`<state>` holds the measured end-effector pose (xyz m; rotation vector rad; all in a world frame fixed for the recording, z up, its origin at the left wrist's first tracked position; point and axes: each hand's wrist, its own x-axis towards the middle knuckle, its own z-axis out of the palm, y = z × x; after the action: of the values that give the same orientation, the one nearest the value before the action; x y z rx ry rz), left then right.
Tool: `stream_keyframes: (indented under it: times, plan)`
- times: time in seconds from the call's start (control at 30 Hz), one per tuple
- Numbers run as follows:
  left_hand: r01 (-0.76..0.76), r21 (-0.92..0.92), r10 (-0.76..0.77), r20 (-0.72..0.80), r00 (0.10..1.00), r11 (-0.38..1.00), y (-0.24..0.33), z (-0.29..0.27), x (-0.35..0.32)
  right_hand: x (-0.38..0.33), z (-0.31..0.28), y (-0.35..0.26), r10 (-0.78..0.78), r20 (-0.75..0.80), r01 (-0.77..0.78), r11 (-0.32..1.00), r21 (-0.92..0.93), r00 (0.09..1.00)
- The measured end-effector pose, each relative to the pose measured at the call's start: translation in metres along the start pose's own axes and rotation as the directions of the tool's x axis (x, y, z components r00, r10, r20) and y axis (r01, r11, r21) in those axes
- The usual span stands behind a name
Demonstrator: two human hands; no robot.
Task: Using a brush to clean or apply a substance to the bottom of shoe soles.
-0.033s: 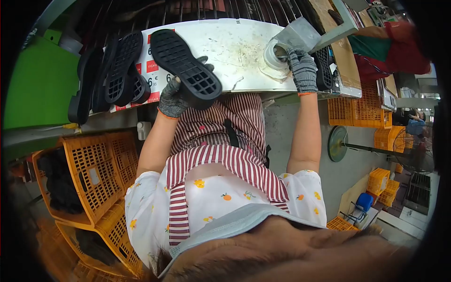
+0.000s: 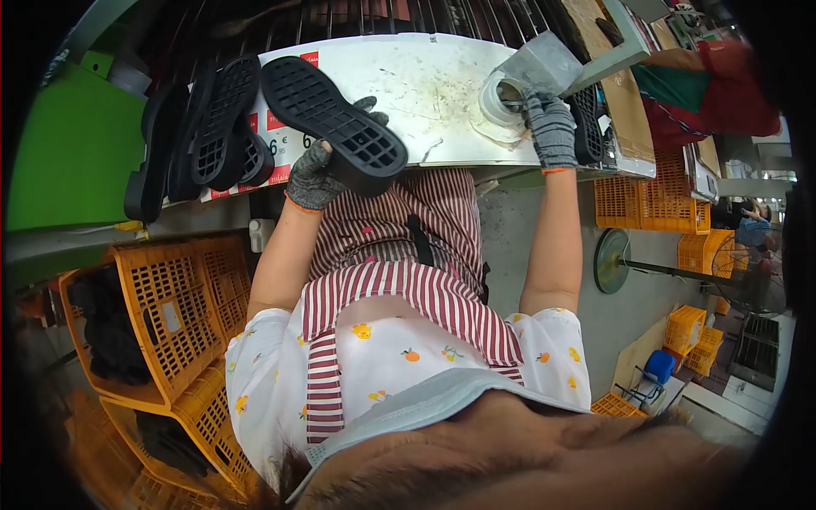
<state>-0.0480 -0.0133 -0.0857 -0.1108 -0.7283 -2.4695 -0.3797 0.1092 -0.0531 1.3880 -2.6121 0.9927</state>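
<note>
The left hand (image 2: 314, 181), gloved in grey knit, grips a black shoe sole (image 2: 336, 123), the thumb pressed to its near left edge and the fingers passing beneath to emerge at its far right side. The sole lies across the grip, tilted, its gridded face upward: the broader end extends far and left over the white tabletop (image 2: 416, 85), the narrower end near and right, beyond the table's near edge. The right hand (image 2: 551, 132), similarly gloved, is at the mouth of a white pot (image 2: 495, 100) on the right of the tabletop, its fingers curled; whether they pinch anything cannot be told. A translucent plastic sheet (image 2: 540, 64) stands just beyond the pot. Further black soles (image 2: 225, 127) are grouped at the table's left end, and another sole (image 2: 586, 126) lies just right of the right hand.
</note>
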Motion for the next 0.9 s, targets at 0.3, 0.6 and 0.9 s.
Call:
stream_keyframes:
  times: [0.3, 0.6, 0.9]
  plan:
    - [-0.098, 0.601, 0.146, -0.031, 0.989, 0.793, 0.005, 0.012, 0.011, -0.008, -0.023, -0.006, 0.014, 0.071, -0.021, 0.995, 0.102, 0.997]
    - [-0.25, 0.913, 0.325, 0.141, 0.935, 0.321, -0.024, 0.019, 0.021, -0.035, -0.034, -0.016, 0.224, 0.068, -0.23, 0.858, 0.46, 0.972]
    - [-0.055, 0.887, 0.183, 0.154, 0.971, -0.459, -0.045, 0.024, 0.025, -0.108, -0.023, -0.101, 0.0, -0.131, 0.118, 0.435, 0.893, 0.991]
